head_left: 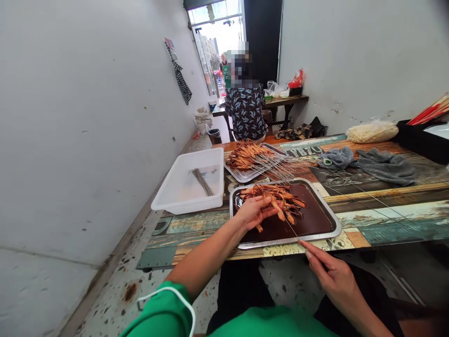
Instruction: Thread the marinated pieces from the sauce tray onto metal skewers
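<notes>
My left hand (257, 212) is closed around a long reddish-brown piece of food (279, 211), held over the near metal tray (336, 229). My right hand (328, 264), lower and to the right, pinches a thin metal skewer (293, 230) at its near end. The skewer slants up and left to the food at my left hand; whether its tip is inside cannot be made out. Beneath my left hand, more stringy reddish-brown pieces (296, 201) lie in dark brown liquid (317, 210) in the tray.
Behind it, a second tray (243, 177) holds skewered pieces (245, 156), handles pointing right. Left stands a white plastic bin (187, 206) with several metal skewers (202, 182). Grey cloths (386, 166) and loose skewers lie right. A person (245, 112) sits beyond, back turned.
</notes>
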{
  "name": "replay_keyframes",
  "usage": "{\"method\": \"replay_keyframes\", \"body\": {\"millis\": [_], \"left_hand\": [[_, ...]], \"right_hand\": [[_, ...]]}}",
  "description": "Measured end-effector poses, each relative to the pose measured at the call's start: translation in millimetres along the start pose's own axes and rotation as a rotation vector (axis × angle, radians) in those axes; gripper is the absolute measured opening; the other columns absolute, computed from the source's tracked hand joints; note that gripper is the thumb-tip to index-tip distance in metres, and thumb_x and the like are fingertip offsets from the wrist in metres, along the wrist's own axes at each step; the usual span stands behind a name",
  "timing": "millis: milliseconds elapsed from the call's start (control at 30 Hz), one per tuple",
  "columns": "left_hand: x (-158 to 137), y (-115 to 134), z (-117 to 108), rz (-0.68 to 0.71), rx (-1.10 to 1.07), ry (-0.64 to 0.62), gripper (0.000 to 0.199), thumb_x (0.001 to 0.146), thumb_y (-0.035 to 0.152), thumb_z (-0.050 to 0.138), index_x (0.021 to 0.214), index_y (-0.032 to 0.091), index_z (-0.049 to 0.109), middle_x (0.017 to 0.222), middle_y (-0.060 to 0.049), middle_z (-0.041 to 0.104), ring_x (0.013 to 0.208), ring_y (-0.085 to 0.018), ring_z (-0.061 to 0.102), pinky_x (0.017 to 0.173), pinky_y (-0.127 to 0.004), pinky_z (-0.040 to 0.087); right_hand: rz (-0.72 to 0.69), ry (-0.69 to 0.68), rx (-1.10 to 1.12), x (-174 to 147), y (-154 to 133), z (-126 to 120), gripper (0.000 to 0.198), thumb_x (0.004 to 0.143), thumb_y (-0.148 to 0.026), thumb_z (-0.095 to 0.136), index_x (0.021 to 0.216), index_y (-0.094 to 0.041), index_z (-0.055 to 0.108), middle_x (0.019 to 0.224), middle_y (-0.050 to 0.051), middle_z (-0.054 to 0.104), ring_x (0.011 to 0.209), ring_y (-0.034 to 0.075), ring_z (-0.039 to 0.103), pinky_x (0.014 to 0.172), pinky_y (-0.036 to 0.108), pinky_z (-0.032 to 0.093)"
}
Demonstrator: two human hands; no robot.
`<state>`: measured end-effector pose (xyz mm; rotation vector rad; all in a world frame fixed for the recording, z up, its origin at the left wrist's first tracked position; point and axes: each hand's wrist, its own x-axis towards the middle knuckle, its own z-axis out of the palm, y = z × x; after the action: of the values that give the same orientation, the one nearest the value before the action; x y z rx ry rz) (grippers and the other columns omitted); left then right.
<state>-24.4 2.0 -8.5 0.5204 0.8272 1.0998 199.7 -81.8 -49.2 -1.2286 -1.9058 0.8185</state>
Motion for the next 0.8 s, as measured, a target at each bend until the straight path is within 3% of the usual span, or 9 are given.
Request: {"method": "replay_keyframes", "body": {"millis": [100,267,433,600,800], "left_hand": [[0.3,6.3,-0.8,0.067,-0.019,0.049,0.011,0.081,0.013,0.052,0.081,0.007,0.061,0.084,-0.012,0.067,0.076,-0.016,0.066,0.063,-0.02,0.053],[1.8,7.7,-1.9,0.099,-0.019,0.059,0.012,0.08,0.016,0.054,0.081,0.007,0.061,0.081,-0.012,0.067,0.069,-0.014,0.065,0.06,-0.02,0.053],[1.7,6.0,-0.8,0.109,-0.02,0.049,0.015,0.08,0.022,0.056,0.08,0.008,0.062,0.074,-0.01,0.067,0.065,-0.014,0.065,0.06,-0.022,0.053],[-0.4,5.8,-0.8,0.063,0.045,-0.027,0.021,0.073,0.024,0.063,0.087,0.008,0.062,0.082,-0.014,0.067,0.073,-0.018,0.066,0.064,-0.026,0.052],[-2.0,3.4,0.1,0.114,0.147,-0.079,0.032,0.064,0.03,0.07,0.085,0.008,0.061,0.079,-0.012,0.066,0.072,-0.019,0.066,0.065,-0.03,0.049]], "right_hand": [[-0.006,-0.05,-0.065,-7.5,5.5,-4.0,0.044,0.083,-0.033,0.05,0.123,-0.018,0.054,0.075,0.003,0.072,0.07,0.016,0.067,0.064,0.021,0.053],[-0.076,0.063,-0.116,-13.8,13.3,-17.0,0.031,0.081,-0.031,0.052,0.105,-0.017,0.067,0.102,0.007,0.069,0.09,0.018,0.066,0.082,0.023,0.05],[-0.127,0.105,-0.169,4.9,11.0,-38.7,0.029,0.078,-0.033,0.054,0.098,-0.018,0.069,0.093,0.006,0.072,0.078,0.018,0.068,0.074,0.023,0.053],[-0.163,0.071,-0.26,48.1,5.5,-58.7,0.031,0.079,-0.036,0.052,0.098,-0.019,0.069,0.094,0.006,0.072,0.083,0.02,0.067,0.071,0.024,0.054],[-0.21,0.063,-0.353,144.1,-4.6,-51.6,0.038,0.079,-0.039,0.045,0.096,-0.016,0.069,0.094,0.008,0.071,0.086,0.023,0.066,0.074,0.032,0.052]]}}
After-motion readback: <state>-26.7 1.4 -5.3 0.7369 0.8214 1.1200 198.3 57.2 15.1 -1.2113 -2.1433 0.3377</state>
